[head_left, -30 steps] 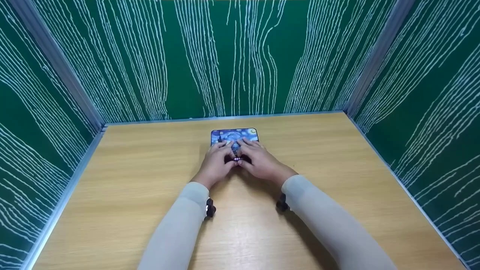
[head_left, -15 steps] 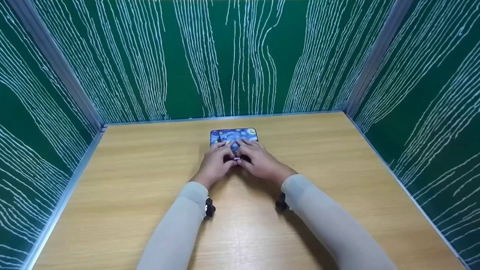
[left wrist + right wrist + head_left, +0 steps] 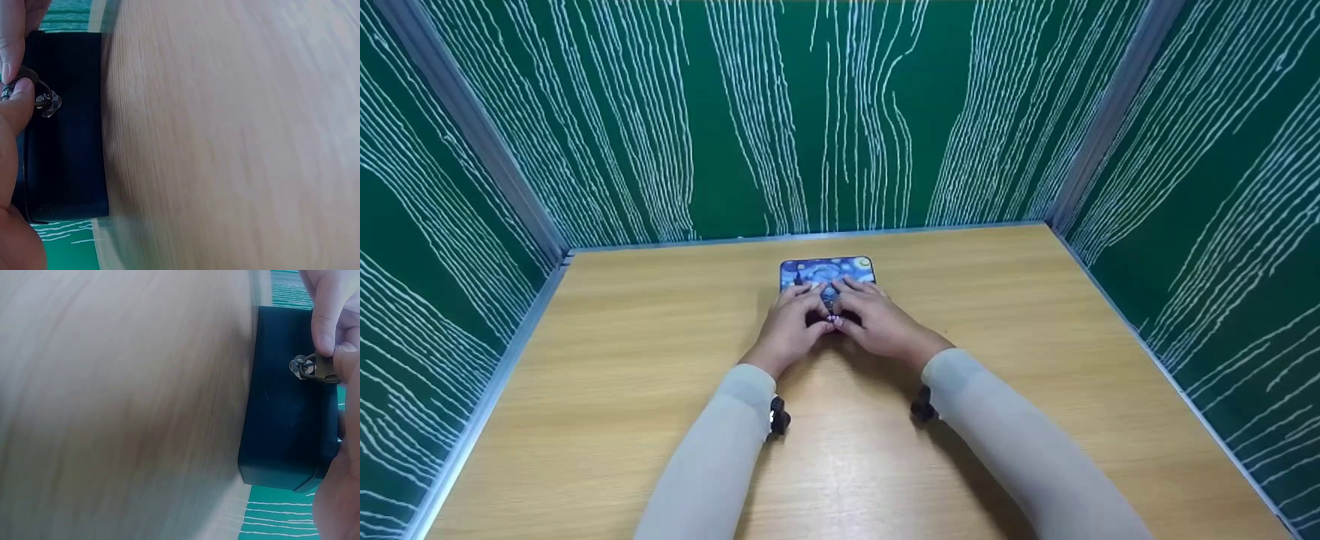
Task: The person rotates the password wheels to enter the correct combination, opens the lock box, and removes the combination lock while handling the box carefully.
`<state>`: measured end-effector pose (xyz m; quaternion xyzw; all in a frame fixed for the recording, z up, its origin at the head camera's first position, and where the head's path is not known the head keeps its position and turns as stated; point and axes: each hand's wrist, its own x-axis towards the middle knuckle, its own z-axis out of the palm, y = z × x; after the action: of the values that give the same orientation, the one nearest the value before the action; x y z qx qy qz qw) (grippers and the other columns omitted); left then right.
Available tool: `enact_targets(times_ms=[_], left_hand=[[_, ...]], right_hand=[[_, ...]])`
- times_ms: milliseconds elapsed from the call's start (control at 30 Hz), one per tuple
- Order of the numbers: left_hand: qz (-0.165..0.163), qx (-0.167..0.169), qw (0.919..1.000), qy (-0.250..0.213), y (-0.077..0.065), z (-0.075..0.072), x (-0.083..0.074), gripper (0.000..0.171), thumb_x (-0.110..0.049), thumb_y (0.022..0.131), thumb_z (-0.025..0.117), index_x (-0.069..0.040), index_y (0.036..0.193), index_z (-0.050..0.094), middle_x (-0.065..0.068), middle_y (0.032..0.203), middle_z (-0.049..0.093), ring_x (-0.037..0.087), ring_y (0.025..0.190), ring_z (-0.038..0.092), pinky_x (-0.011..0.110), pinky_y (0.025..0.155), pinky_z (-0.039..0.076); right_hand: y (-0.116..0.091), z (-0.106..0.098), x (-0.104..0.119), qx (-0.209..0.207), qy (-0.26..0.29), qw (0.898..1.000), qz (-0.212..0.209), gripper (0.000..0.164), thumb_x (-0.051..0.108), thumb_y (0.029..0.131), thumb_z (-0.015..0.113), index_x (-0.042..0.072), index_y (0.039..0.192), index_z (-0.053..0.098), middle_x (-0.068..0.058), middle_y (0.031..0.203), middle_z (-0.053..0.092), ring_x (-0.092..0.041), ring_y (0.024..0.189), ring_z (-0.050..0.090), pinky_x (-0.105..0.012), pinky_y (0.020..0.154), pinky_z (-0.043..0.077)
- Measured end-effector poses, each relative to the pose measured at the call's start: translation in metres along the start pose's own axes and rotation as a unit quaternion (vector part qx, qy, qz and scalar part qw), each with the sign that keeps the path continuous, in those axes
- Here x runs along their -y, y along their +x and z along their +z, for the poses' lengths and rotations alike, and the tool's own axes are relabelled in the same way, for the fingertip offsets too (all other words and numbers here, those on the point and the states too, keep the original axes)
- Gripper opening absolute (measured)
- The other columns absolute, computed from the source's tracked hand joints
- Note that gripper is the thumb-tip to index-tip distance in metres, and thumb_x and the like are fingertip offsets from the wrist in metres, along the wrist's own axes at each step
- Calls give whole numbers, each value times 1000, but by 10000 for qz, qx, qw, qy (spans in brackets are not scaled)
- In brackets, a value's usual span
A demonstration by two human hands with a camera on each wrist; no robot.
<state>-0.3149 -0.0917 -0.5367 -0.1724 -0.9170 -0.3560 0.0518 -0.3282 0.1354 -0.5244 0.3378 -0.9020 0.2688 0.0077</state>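
A dark box (image 3: 67, 163) has a blue swirling night-sky picture on its lid (image 3: 826, 270). On its near side, a small padlock (image 3: 325, 369) hangs with its shackle through a metal hasp (image 3: 50, 105). Number-dial rings (image 3: 8, 91) show on the padlock in the left wrist view. My left hand (image 3: 793, 324) and right hand (image 3: 879, 322) meet at the box's front edge, and both pinch the padlock between thumb and finger. Other fingers of both hands rest over the lid, covering its nearer part.
The box stands on a wooden table (image 3: 645, 375), toward its back edge. Green walls (image 3: 742, 165) with white wavy lines rise behind and on both sides, joined by metal corner posts (image 3: 487, 135). Dark wrist devices (image 3: 778, 417) sit under both sleeves.
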Motion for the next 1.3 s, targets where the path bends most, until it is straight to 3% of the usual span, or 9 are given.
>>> enact_targets(times_ms=[300,700,967,1300], left_hand=[[-35,14,10000,25,0,0,-1,17,-30,102,87,-18,100,75,-1,175,54,32,169,42,58,142,29],[-211,105,9997,7,0,0,-3,15,-32,103,85,-21,100,75,-5,177,52,30,171,39,58,143,26],[-81,7,10000,26,1,1,0,17,-33,103,85,-21,100,74,-5,175,54,27,170,42,54,142,31],[-104,10,9999,-21,1,1,0,15,-31,103,86,-20,102,75,-5,177,52,29,170,42,57,142,30]], right_hand=[[-1,-1,2,86,-92,9997,218,19,36,115,67,19,126,68,-10,185,40,-38,177,26,-69,144,15],[0,0,0,161,-174,9994,251,14,32,117,65,21,125,66,-9,185,39,-36,177,25,-66,145,13],[-1,-1,-1,132,-131,9997,163,14,31,117,64,20,124,68,-9,183,44,-36,177,25,-66,145,13],[-1,-2,0,191,-106,9992,348,14,32,114,70,21,123,68,-7,186,38,-35,178,22,-66,145,13]])
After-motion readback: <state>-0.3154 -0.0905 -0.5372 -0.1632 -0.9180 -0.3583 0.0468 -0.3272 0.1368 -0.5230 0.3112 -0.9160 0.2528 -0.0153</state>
